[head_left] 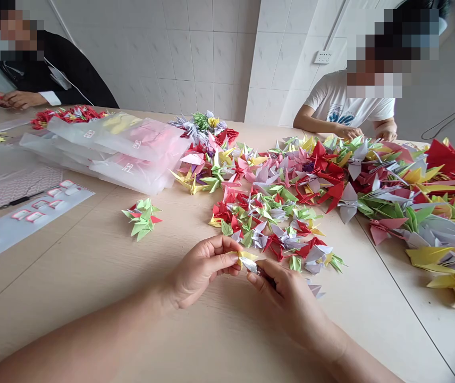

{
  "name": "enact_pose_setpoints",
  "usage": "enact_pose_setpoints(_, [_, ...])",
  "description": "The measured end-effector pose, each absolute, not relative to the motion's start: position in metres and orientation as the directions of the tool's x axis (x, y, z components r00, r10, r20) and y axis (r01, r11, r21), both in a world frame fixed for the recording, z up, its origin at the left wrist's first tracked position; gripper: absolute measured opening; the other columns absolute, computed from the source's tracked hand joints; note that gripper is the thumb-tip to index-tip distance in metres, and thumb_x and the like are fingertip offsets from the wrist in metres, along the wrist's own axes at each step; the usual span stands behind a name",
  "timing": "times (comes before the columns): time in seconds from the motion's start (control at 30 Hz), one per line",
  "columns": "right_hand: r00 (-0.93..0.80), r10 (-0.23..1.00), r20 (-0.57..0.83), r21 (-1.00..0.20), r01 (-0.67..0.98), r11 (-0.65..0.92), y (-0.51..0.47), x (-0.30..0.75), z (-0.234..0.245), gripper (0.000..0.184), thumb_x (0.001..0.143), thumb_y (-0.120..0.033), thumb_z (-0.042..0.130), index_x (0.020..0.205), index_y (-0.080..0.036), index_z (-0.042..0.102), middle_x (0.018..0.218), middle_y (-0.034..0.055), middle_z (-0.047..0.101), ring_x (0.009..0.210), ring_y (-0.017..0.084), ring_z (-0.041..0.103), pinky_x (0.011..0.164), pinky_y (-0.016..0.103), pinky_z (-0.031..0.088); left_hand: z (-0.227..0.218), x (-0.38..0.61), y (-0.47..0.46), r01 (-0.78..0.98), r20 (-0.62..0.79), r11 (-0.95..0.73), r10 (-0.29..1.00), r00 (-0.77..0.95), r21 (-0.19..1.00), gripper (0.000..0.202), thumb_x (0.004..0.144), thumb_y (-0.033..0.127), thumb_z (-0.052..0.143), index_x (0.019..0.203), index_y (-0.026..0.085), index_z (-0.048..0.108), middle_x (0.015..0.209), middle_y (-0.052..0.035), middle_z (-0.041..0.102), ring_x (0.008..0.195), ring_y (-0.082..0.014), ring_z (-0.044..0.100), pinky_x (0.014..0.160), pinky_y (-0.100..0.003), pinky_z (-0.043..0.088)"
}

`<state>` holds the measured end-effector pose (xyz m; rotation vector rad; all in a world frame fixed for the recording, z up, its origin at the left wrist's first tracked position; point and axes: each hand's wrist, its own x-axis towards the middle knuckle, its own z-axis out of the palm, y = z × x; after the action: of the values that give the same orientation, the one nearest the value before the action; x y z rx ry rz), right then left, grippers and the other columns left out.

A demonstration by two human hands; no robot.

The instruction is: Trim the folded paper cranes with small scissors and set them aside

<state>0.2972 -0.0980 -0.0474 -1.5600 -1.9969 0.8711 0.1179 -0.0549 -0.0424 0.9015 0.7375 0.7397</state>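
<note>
My left hand [203, 268] pinches a small folded paper piece [247, 260], yellow and pale lilac, between thumb and fingers. My right hand [287, 295] meets it from the right, its fingertips closed on the same piece. Both hands hover low over the beige table [92, 276], just in front of a spread of small folded paper shapes [271, 223] in red, green, pink, lilac and yellow. A small cluster of green and red folded shapes [143, 218] lies apart to the left.
Clear plastic bags of paper [124, 149] lie at the back left, a printed sheet [28, 215] beside them. Larger folded shapes [430, 202] heap at the right. One person's hands [10, 98] rest far left; another person's hands [355, 132] work at the far side.
</note>
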Motion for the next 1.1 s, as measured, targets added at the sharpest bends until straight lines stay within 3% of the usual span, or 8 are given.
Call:
enact_pose_setpoints(0.23, [-0.254,0.967,0.011,-0.707,0.682,0.188,-0.0982,0.2969,-0.0477,0.031,0.091,-0.035,0.038,0.064,-0.019,0.039,0.057,-0.0041,0.038,0.052,0.010,0.033,0.048,0.022,0.028,-0.0418,0.1180,-0.0546,-0.245,-0.238,0.421,0.807,0.540,0.873,0.008,0.080,0.017,0.057,0.088,0.016,0.060,0.079,-0.0001,0.058,0.072,-0.0098,0.055,0.072,-0.023,0.043])
enact_pose_setpoints(0.37, [-0.249,0.968,0.012,-0.711,0.679,0.183,-0.0982,0.2968,-0.0469,0.030,0.091,-0.035,0.039,0.066,-0.019,0.043,0.057,-0.0033,0.040,0.052,0.010,0.033,0.046,0.021,0.027,-0.0407,0.1184,-0.0543,-0.250,-0.243,0.428,0.807,0.539,0.869,0.008,0.080,0.018,0.057,0.087,0.016,0.060,0.078,-0.0005,0.058,0.072,-0.0103,0.055,0.072,-0.024,0.043])
enact_pose_setpoints(0.63, [-0.166,0.986,-0.022,-0.785,0.614,0.086,-0.0964,0.2966,-0.0469,0.031,0.089,-0.040,0.039,0.066,-0.019,0.041,0.056,-0.0051,0.031,0.052,0.010,0.027,0.045,0.022,0.024,-0.0412,0.1186,-0.0548,-0.259,-0.248,0.431,0.813,0.526,0.864,0.009,0.078,0.019,0.059,0.087,0.016,0.061,0.078,-0.0010,0.059,0.071,-0.0103,0.054,0.070,-0.023,0.043])
enact_pose_setpoints(0.9, [-0.151,0.973,-0.173,-0.961,0.243,-0.133,-0.0921,0.2976,-0.0487,0.036,0.085,-0.051,0.045,0.069,-0.019,0.040,0.057,-0.0068,0.029,0.050,0.008,0.026,0.044,0.022,0.022,-0.0418,0.1188,-0.0548,-0.245,-0.242,0.438,0.791,0.561,0.865,0.010,0.078,0.019,0.059,0.087,0.015,0.061,0.082,-0.0019,0.058,0.072,-0.0108,0.054,0.070,-0.025,0.042])
enact_pose_setpoints(1.1, [-0.203,0.939,-0.279,-0.948,-0.098,-0.302,-0.0908,0.2979,-0.0478,0.033,0.079,-0.046,0.058,0.096,-0.020,0.047,0.059,-0.0073,0.037,0.049,0.008,0.031,0.043,0.019,0.025,-0.0431,0.1193,-0.0551,-0.239,-0.230,0.432,0.783,0.578,0.870,0.010,0.077,0.018,0.060,0.087,0.015,0.060,0.080,-0.0019,0.058,0.072,-0.0116,0.054,0.069,-0.025,0.041])
